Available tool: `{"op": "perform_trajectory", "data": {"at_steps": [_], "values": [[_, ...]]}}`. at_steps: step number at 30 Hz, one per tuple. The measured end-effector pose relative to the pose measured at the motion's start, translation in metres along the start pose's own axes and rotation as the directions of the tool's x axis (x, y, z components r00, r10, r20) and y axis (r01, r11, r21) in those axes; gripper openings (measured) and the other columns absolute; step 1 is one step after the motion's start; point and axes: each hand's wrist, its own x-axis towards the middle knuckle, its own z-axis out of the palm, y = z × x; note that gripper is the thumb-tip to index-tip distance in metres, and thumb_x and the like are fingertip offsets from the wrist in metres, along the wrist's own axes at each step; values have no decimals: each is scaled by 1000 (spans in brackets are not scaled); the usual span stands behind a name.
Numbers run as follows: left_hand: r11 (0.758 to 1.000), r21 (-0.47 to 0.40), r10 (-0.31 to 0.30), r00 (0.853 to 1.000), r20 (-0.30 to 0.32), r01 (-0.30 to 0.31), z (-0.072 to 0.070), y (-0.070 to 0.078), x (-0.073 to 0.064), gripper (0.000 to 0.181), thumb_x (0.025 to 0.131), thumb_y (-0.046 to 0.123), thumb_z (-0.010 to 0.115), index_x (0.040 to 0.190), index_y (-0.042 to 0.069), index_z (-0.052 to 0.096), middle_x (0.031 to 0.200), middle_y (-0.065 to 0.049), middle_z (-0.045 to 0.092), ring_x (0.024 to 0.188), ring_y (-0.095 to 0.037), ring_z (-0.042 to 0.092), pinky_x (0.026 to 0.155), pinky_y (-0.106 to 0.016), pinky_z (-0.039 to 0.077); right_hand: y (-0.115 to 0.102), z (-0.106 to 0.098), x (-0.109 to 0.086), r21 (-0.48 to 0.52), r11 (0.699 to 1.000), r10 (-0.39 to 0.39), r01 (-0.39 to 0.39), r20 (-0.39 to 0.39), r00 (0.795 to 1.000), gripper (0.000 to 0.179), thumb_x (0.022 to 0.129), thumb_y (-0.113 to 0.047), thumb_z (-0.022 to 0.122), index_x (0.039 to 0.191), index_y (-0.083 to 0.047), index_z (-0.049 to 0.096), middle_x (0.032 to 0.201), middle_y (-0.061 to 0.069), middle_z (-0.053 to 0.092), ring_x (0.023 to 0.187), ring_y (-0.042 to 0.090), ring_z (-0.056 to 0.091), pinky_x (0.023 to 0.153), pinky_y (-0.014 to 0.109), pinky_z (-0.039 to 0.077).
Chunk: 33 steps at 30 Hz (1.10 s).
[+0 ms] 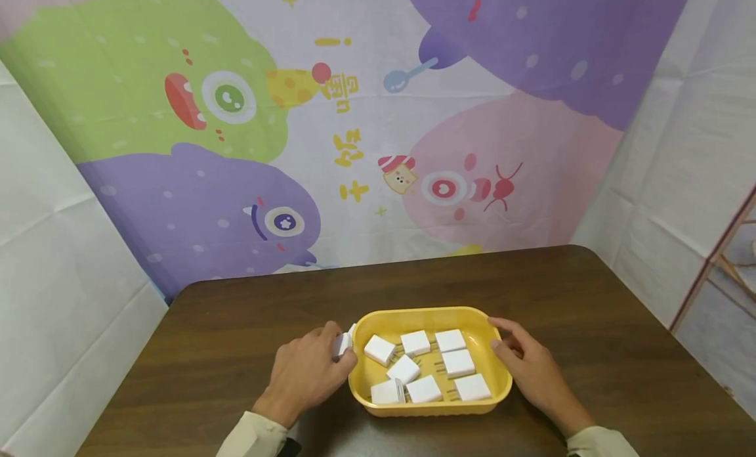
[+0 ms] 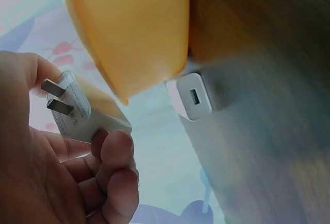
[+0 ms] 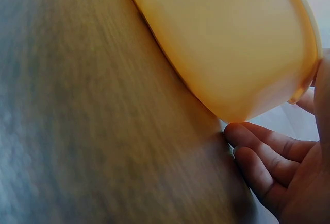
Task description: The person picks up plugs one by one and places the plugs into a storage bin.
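Observation:
My left hand pinches a white USB charger beside the left end of a yellow plastic basket. Two flat metal prongs on that charger point back toward the palm in the left wrist view. Another white charger lies on the table close to the basket's outer wall, its USB port showing. At the basket's right end, my right hand holds the rim, with the thumb over the edge and other fingers against the outside. Several white chargers lie loosely in the basket, turned different ways, many with prongs visible.
The basket stands on a dark brown wooden table near its front. Behind the table hangs a cloth printed with cartoon monsters. White cloth hangs on the left, and pale fabric hangs on the right.

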Motion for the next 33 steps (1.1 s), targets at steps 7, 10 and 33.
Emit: {"op": "perform_trajectory", "data": {"at_steps": [7,10,33], "values": [[998,-34,45,999,-3,-45,-3,7,1,25,85,40,60,98,19,65,75,8,57,54,-11,47,46,-32,35,-1,-2,0,-3,1000,-4,4,-1,1000,37,101,-29,60,138,-22,57,96,5,68,85,18,62,71,28,49],[998,-46,52,999,10,-51,-3,10,3,25,86,40,60,99,19,65,73,8,56,54,-11,47,46,-32,35,-1,-2,0,-12,1000,-4,4,-3,1000,37,101,-29,60,138,-22,57,95,5,68,85,17,62,71,28,49],[984,-8,177,984,30,-177,-4,36,10,30,87,44,63,98,16,68,66,7,54,51,-10,45,43,-31,34,-4,0,0,-27,1000,-3,3,-6,1000,37,101,-27,60,137,-19,58,94,5,67,84,18,60,71,28,48]]}}
